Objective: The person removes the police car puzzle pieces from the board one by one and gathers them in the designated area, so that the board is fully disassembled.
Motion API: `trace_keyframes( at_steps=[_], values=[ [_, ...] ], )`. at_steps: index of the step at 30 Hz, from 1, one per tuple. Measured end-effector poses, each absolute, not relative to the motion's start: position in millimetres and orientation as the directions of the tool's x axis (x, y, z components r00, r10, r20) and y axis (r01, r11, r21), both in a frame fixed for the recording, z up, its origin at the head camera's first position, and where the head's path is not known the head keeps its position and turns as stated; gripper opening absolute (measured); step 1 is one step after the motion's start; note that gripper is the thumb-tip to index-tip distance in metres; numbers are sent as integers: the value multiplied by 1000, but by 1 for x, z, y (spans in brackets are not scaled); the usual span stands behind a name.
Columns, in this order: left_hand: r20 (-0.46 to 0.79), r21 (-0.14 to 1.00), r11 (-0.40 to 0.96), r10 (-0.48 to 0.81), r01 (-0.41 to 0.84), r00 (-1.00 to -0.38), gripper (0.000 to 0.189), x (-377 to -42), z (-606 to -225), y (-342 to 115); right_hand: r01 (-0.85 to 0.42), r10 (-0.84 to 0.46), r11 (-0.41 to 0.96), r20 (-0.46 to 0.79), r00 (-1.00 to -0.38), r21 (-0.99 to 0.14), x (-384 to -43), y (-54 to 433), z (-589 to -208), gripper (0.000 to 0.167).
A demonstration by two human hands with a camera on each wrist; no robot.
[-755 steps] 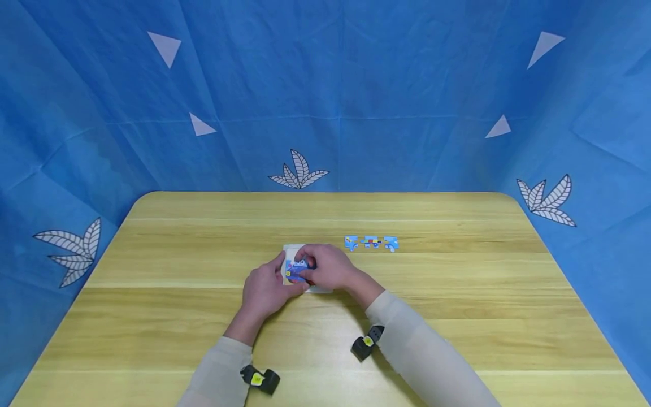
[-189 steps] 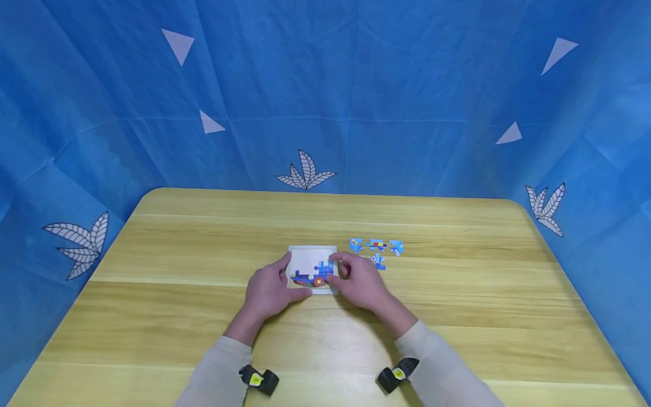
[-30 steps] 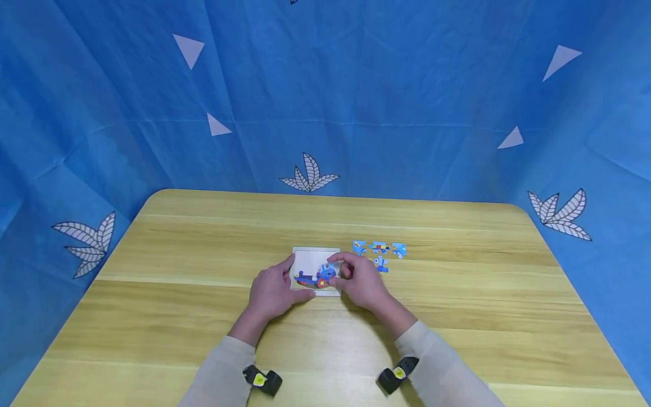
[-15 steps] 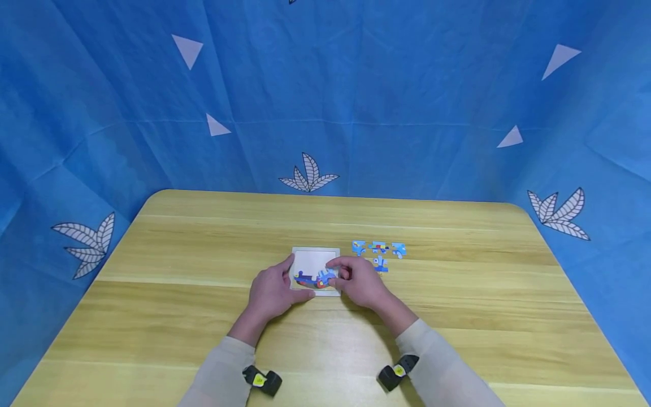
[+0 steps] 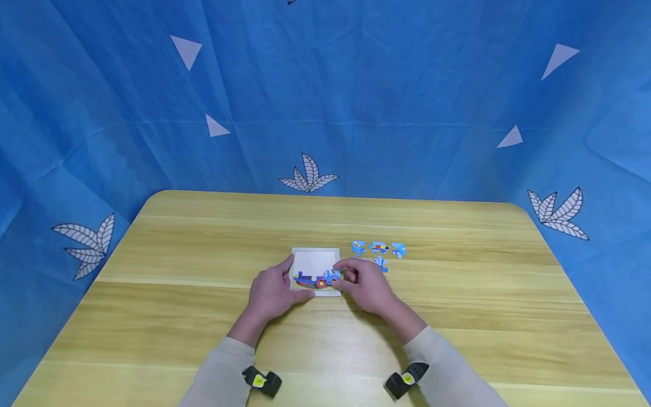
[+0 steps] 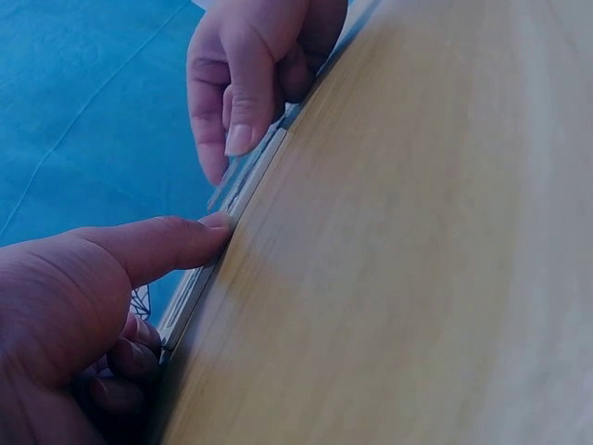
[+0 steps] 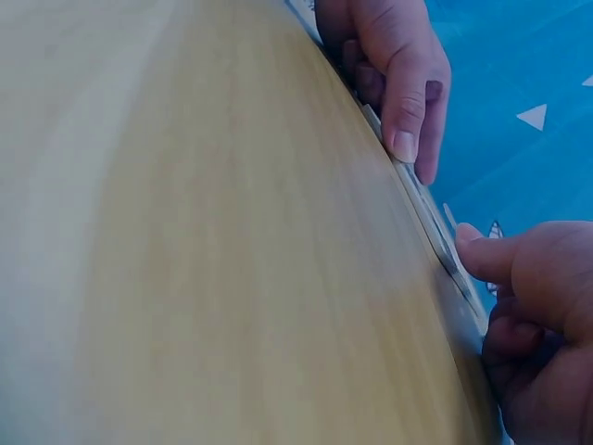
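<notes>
In the head view a small jigsaw tray [image 5: 325, 293] with a pale rim lies mid-table. Joined pieces [image 5: 307, 281] along its lower part show a blue vehicle with a red-and-yellow wheel; the pale base shows above them. My left hand [image 5: 271, 291] holds the tray's left side, thumb along the near rim. Over the tray's right side, my right hand [image 5: 367, 285] pinches a light-blue puzzle piece [image 5: 332, 276] between thumb and forefinger. In the right wrist view that piece appears edge-on, tilted above the tray, beside the right thumb [image 7: 477, 248].
Several loose blue puzzle pieces lie right of the tray: a row with a centre piece [image 5: 378, 247], and another piece [image 5: 380, 264] nearer, partly behind the right hand. The wooden table [image 5: 203, 237] meets a blue cloth backdrop [image 5: 407, 85] at its far edge.
Over the last second the pinched piece moved down over the tray, then right, and turned. The right hand shifted slightly right; the left hand stayed. Since the earliest frame, more loose pieces show at the right.
</notes>
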State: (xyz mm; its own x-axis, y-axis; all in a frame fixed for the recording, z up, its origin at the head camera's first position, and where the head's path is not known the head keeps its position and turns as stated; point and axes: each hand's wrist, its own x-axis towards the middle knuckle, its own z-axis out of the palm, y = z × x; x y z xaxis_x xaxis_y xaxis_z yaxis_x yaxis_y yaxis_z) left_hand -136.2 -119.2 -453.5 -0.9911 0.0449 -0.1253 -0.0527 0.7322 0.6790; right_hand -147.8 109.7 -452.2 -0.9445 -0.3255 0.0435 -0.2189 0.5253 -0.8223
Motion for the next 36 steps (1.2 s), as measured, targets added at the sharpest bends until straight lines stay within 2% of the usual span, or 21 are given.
trace_keyframes(
  at_steps=[9,19,36],
  values=[
    [-147,680,729,30,-79,-989,104,-136,-453,-119,-242,-312,543,74,-947,-804,-139,129,-454,25],
    [-152,687,722,29,-85,-988,105,-136,-453,-119,-180,-240,556,51,-970,-812,-128,153,-452,27],
    [-144,692,718,34,-76,-989,105,-136,-453,-118,-165,-178,626,66,-982,-762,-125,200,-452,28]
  ],
)
